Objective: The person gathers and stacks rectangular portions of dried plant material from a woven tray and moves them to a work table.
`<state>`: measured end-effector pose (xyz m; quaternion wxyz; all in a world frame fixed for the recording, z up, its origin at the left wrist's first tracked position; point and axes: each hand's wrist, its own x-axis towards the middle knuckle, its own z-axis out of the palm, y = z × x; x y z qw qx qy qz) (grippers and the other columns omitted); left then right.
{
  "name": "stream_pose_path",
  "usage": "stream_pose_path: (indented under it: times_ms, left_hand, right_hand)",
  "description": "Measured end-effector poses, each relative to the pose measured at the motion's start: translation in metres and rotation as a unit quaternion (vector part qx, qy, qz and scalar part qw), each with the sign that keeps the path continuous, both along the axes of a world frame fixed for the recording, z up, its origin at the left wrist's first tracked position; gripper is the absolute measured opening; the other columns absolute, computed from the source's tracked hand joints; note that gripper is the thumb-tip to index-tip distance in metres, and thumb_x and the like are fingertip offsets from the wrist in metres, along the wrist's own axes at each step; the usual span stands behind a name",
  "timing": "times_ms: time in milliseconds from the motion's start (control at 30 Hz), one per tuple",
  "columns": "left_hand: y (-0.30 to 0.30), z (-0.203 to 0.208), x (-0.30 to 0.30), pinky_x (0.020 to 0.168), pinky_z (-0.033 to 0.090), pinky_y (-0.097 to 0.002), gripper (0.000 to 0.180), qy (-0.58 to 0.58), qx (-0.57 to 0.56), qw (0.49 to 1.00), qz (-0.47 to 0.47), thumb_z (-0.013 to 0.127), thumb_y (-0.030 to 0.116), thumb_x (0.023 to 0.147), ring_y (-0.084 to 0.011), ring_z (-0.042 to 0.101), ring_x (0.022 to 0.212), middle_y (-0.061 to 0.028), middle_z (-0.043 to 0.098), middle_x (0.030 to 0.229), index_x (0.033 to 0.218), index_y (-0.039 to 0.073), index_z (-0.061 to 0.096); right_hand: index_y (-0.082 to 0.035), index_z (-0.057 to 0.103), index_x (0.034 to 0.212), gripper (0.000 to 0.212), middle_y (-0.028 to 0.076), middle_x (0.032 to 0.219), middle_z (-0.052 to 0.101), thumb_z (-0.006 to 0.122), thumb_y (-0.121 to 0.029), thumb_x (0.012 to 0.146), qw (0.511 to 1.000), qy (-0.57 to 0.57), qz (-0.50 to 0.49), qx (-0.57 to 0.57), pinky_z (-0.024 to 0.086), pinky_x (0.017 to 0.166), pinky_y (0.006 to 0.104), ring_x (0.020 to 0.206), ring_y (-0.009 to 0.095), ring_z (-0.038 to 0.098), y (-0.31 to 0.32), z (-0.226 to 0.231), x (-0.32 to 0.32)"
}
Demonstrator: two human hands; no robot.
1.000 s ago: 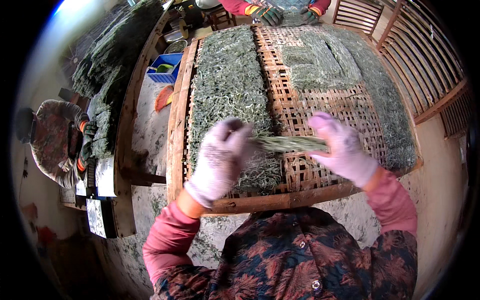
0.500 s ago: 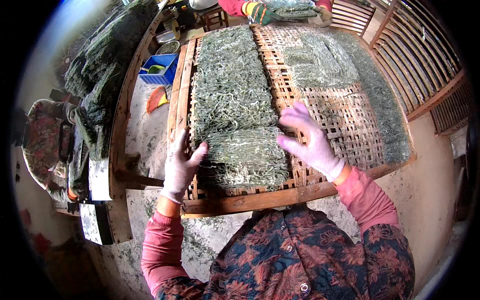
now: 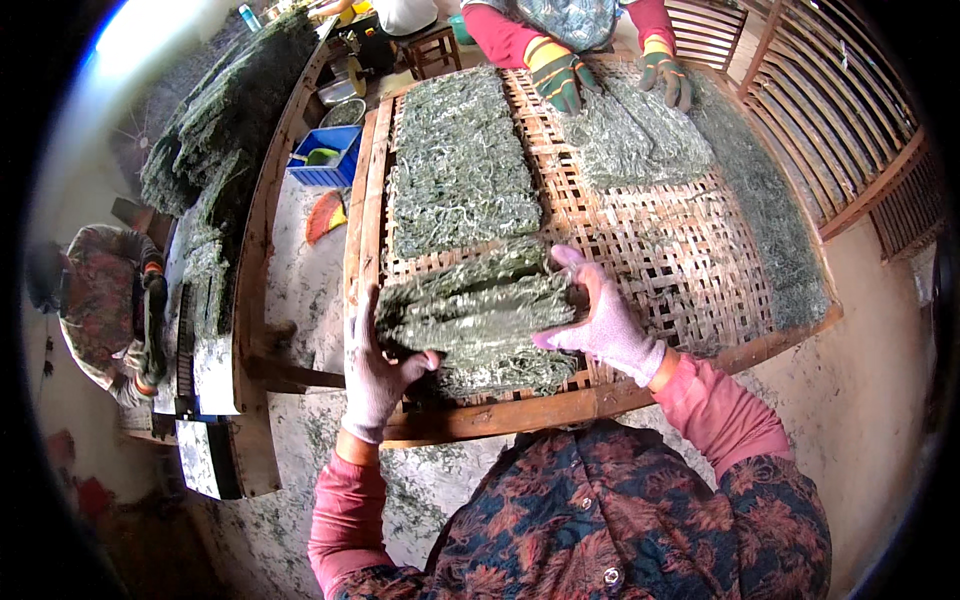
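Note:
Both my hands wear pale, thin gloves. They grip a folded mat of green stringy strands (image 3: 475, 305) by its two ends, over the near part of a woven slatted tray (image 3: 650, 215). My left hand (image 3: 385, 375) closes on its left end, thumb in front. On the right end, my right hand (image 3: 605, 320) pinches with thumb and fingers. Beyond it, another green mat (image 3: 455, 165) lies flat on the tray's left side, with a strip of bare weave between. Whether the held mat's lower edge touches the tray I cannot tell.
Across the tray, a co-worker's two striped gloves (image 3: 610, 80) rest at a further mat (image 3: 640, 135). Dark green strands (image 3: 215, 130) hang over a wooden frame at left, where another person (image 3: 105, 310) bends. A blue bin (image 3: 325, 160) stands near; slatted racks (image 3: 840, 110) stand right.
My hands have closed on the near mat, and it has come up off the tray, folded. The co-worker's hands have moved from a held bundle down to the mat at the far right.

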<state>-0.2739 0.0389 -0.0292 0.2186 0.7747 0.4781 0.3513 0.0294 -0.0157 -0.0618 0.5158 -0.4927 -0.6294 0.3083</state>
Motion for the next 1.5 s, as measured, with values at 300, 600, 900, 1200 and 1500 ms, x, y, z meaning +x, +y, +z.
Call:
stream_pose_path:
  times_ms: [300,600,900,1200,1500]
  left_hand:
    - [0.018,-0.001,-0.012,0.097,0.044,-0.0344,0.101,-0.082,-0.217,0.969,-0.088,0.095,0.038,0.051,-0.0209,0.054,0.111,-0.0073,0.053,0.114,0.132,-0.002,0.051]
    - [0.012,0.003,0.007,0.087,0.052,-0.0328,0.094,-0.014,-0.236,0.969,-0.069,0.092,0.035,0.058,-0.0198,0.058,0.108,-0.0096,0.054,0.122,0.132,-0.002,0.050]
    - [0.010,0.005,0.014,0.084,0.051,-0.0290,0.085,0.011,-0.247,0.969,-0.011,0.091,0.016,0.059,-0.0166,0.058,0.103,-0.0073,0.054,0.124,0.131,-0.002,0.052]
    - [0.008,0.011,0.010,0.094,0.046,-0.0399,0.070,0.148,0.094,0.984,-0.009,0.086,0.014,0.059,-0.0315,0.054,0.110,-0.0152,0.050,0.122,0.124,0.008,0.060]
    - [0.057,0.001,0.022,0.100,0.045,-0.0380,0.063,0.176,0.000,0.979,-0.099,0.067,-0.002,0.067,-0.0335,0.054,0.118,-0.0158,0.055,0.129,0.129,0.010,0.057]
  right_hand:
    - [-0.004,0.064,0.105,0.060,0.008,0.088,0.068,0.090,-0.034,0.060,0.996,0.003,0.084,-0.008,0.051,0.076,0.0315,0.083,0.019,0.065,0.013,0.005,0.000]
    - [0.000,0.063,0.111,0.051,0.013,0.103,0.068,0.080,-0.018,0.067,0.965,0.246,-0.024,-0.082,0.051,0.093,0.0389,0.097,0.024,0.066,0.009,0.138,0.164]
    - [-0.005,0.068,0.114,0.062,0.015,0.134,0.055,0.082,-0.041,0.065,0.984,0.074,-0.077,-0.141,0.027,0.109,0.0452,0.130,0.026,0.043,0.118,0.135,0.312]
    - [0.001,0.061,0.113,0.067,0.019,0.116,0.061,0.083,-0.044,0.068,0.879,-0.315,-0.357,-0.022,0.047,0.090,0.0367,0.107,0.029,0.060,0.138,0.144,0.296]
    - [-0.006,0.042,0.136,0.071,0.022,0.140,0.040,0.076,-0.027,0.077,0.878,-0.434,0.185,0.081,0.032,0.112,0.0477,0.134,0.036,0.034,0.042,0.052,0.078]
